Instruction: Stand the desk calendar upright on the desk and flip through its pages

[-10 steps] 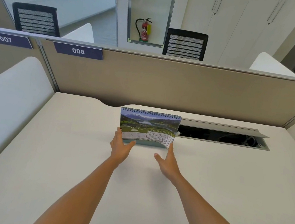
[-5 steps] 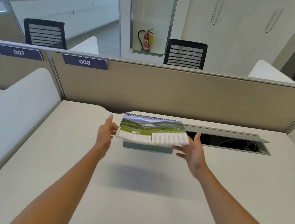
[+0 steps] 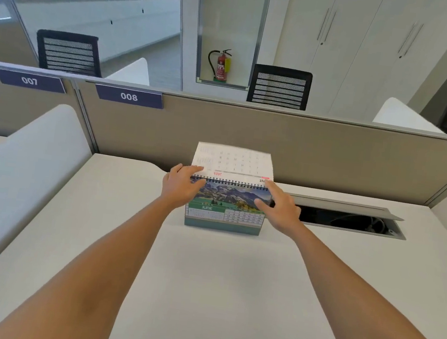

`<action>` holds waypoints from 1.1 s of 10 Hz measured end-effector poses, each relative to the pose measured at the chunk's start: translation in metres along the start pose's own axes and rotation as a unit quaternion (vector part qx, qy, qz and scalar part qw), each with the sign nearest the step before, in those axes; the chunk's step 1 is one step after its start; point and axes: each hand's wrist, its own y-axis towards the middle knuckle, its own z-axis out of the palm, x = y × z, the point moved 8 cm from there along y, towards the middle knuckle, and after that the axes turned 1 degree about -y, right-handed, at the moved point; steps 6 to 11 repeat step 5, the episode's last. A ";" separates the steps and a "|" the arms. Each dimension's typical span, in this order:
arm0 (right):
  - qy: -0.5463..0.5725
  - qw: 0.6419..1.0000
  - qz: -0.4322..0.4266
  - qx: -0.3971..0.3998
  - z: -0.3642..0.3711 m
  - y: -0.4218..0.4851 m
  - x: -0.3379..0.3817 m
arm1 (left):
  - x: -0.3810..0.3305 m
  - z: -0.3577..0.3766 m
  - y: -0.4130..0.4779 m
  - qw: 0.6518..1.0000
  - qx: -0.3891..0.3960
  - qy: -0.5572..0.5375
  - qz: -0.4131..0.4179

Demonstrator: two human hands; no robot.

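The spiral-bound desk calendar (image 3: 224, 210) stands upright on the white desk (image 3: 217, 281), its front page showing a mountain picture and JUNE. One page (image 3: 233, 160) is raised above the spiral, its white back side toward me. My left hand (image 3: 182, 185) rests at the calendar's top left corner, fingers on the raised page near the spiral. My right hand (image 3: 279, 208) is at the top right corner, thumb on the front page and index finger on the raised page's lower edge.
A beige partition (image 3: 276, 144) with labels 007 and 008 runs right behind the calendar. An open cable tray (image 3: 348, 217) lies in the desk to the right. A white rounded divider (image 3: 26, 162) borders the desk on the left. Black chairs stand beyond the partition.
The MAY page was lifted from its lower edge and swung up over the spiral, so JUNE now shows. Both hands rose from the calendar's base to its top corners.
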 end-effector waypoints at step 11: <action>-0.138 0.988 -0.073 -0.006 0.023 -0.021 -0.008 | 0.010 0.016 -0.020 0.997 -0.055 0.020 0.042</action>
